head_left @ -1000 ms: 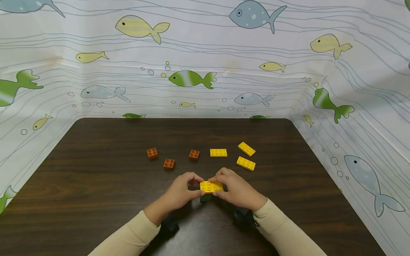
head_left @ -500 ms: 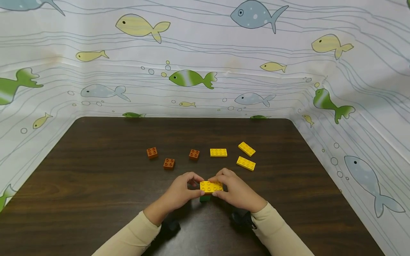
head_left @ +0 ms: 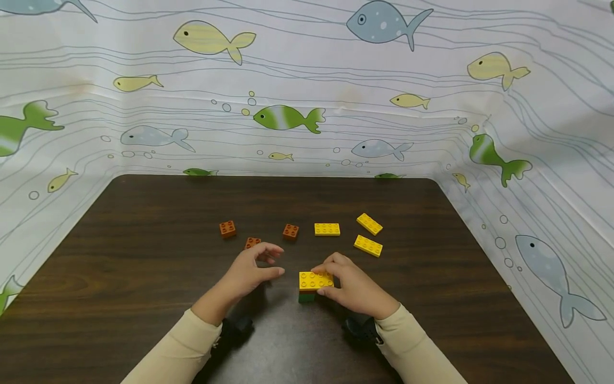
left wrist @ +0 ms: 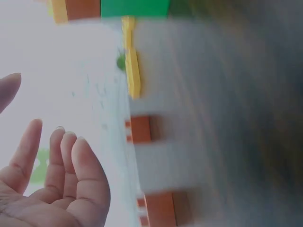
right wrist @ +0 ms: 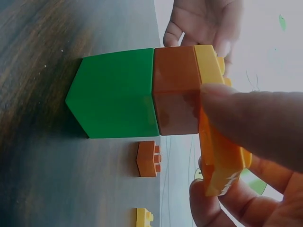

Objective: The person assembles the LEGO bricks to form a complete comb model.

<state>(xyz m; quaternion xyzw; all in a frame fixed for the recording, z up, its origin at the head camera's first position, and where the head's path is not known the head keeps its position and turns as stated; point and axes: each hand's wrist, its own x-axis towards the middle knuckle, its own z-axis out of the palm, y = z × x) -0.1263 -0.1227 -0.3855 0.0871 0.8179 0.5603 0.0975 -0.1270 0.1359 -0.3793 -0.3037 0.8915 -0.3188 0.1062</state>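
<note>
A small stack stands on the table in front of the person: a green block (right wrist: 113, 94) at the bottom, a brown brick (right wrist: 176, 90) on it and a flat yellow brick (head_left: 310, 280) on top. The yellow brick juts out past the brown one to the right. My right hand (head_left: 358, 285) pinches that overhanging end between thumb and fingers. Left of the stack, apart from it, my left hand (head_left: 249, 271) holds nothing, its fingers loosely bent. In the head view it partly covers a brown brick (head_left: 252, 242).
Farther back on the dark table (head_left: 144, 277) lie two more brown bricks, one at the left (head_left: 227, 229) and one near the middle (head_left: 290, 232). Three flat yellow bricks (head_left: 327, 229) lie at the back right. A fish-printed sheet (head_left: 288, 64) rises behind the table and at its sides.
My left hand has let go of the stack's left side and moved away to the left. My right hand keeps its grip on the yellow brick, and the stack stays in place.
</note>
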